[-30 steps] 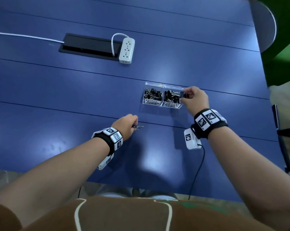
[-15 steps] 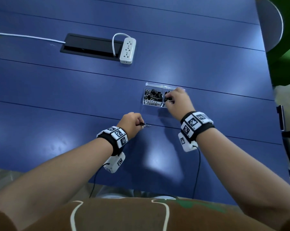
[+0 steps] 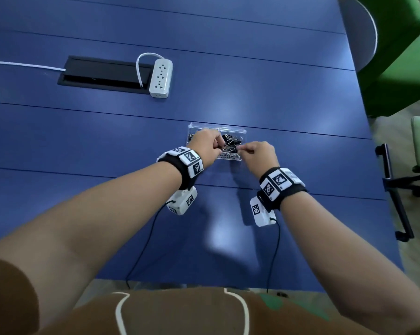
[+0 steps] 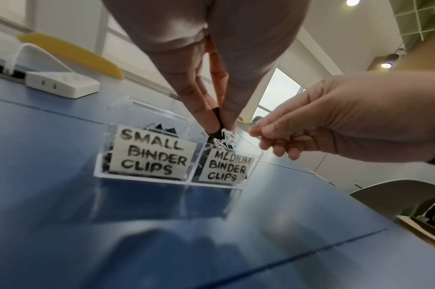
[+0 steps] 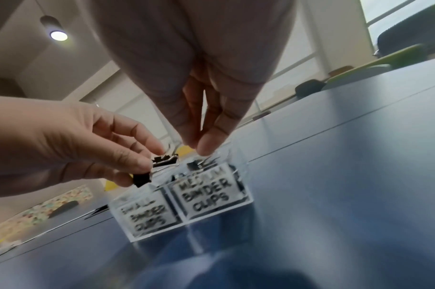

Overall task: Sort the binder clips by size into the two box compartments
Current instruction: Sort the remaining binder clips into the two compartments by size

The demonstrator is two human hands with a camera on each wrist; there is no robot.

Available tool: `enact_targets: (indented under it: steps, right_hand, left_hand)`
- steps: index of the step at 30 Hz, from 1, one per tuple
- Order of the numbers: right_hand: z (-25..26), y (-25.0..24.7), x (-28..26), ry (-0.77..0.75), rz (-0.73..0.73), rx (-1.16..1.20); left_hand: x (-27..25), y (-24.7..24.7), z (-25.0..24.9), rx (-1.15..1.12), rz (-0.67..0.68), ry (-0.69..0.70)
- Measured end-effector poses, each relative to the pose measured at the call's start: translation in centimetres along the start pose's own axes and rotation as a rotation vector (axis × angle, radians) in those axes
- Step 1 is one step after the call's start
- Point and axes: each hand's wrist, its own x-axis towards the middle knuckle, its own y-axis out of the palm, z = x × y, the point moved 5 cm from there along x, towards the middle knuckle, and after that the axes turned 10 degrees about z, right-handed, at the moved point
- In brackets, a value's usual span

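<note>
A clear two-compartment box (image 3: pixel 217 128) sits on the blue table, labelled SMALL BINDER CLIPS on the left and MEDIUM BINDER CLIPS (image 4: pixel 226 168) on the right. Both halves hold black clips. My left hand (image 3: pixel 219 147) hovers over the box near the divider and pinches a black binder clip (image 4: pixel 216 114). In the right wrist view a second black clip (image 5: pixel 142 179) hangs by the same fingers. My right hand (image 3: pixel 242 148) is at the medium compartment's near right rim, thumb and forefinger close together (image 5: pixel 199 149). Whether they pinch anything is unclear.
A white power strip (image 3: pixel 161 78) lies beside a black cable hatch (image 3: pixel 102 73) at the far left of the blue table (image 3: pixel 83 141). Green chairs (image 3: pixel 397 56) and a black frame (image 3: pixel 392 189) stand past the table's right edge. Wrist-camera cables hang over the near edge.
My left hand has carried clips from the near table surface up to the box. My right hand went from the box's right end over the medium compartment and drew back to its near right rim.
</note>
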Motion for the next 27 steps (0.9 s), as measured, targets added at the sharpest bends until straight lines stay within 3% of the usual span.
enact_targets:
  steps: [4, 7, 10, 14, 19, 24, 27]
  right_hand:
    - [-0.8, -1.5, 1.7, 0.078, -0.012, -0.020]
    - [-1.0, -1.7, 2.6, 0.072, 0.001, -0.076]
    - [-0.8, -1.2, 3.3, -0.003, 0.018, -0.131]
    - [0.1, 0.6, 4.1, -0.117, 0.071, -0.204]
    - [-0.3, 1.1, 4.4, -0.116, 0.087, -0.332]
    - [1.5, 0.6, 4.5, -0.214, -0.020, -0.294]
    - [1.9, 1.4, 4.8, -0.206, 0.033, -0.320]
  left_hand:
    - [2.4, 0.5, -1.3, 0.081, -0.025, 0.005]
    - [3.3, 1.6, -1.7, 0.184, 0.060, 0.028]
    - [3.4, 2.8, -1.5, 0.291, 0.159, 0.048]
    - [3.1, 3.5, -1.5, 0.322, 0.192, 0.120]
    - [2.3, 0.9, -0.7, 0.125, -0.032, 0.131]
    - [1.7, -2.5, 2.5, 0.022, -0.225, -0.057]
    - [1.6, -3.8, 4.5, -0.038, -0.270, -0.184]
